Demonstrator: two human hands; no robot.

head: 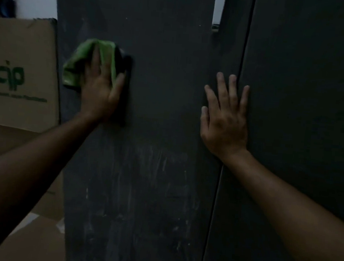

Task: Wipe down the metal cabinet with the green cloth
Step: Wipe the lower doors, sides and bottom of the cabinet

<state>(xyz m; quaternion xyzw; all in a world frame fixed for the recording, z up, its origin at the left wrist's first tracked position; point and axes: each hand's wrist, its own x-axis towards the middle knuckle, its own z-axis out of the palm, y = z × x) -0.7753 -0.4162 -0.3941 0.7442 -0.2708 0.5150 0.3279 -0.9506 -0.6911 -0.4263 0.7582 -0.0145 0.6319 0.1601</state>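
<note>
A tall dark grey metal cabinet (160, 88) fills most of the view in dim light. My left hand (102, 90) presses a bunched green cloth (84, 61) flat against the upper left of the cabinet's side panel, fingers straight over the cloth. My right hand (225, 118) lies flat with spread fingers on the cabinet, next to the vertical seam between two panels. Pale smears and streaks mark the lower part of the panel (141, 189).
Brown cardboard boxes stand to the left of the cabinet, one with a green printed logo (17, 66). More cardboard (35, 233) lies lower left. A second dark panel (303, 99) continues to the right. A pale wall shows top left.
</note>
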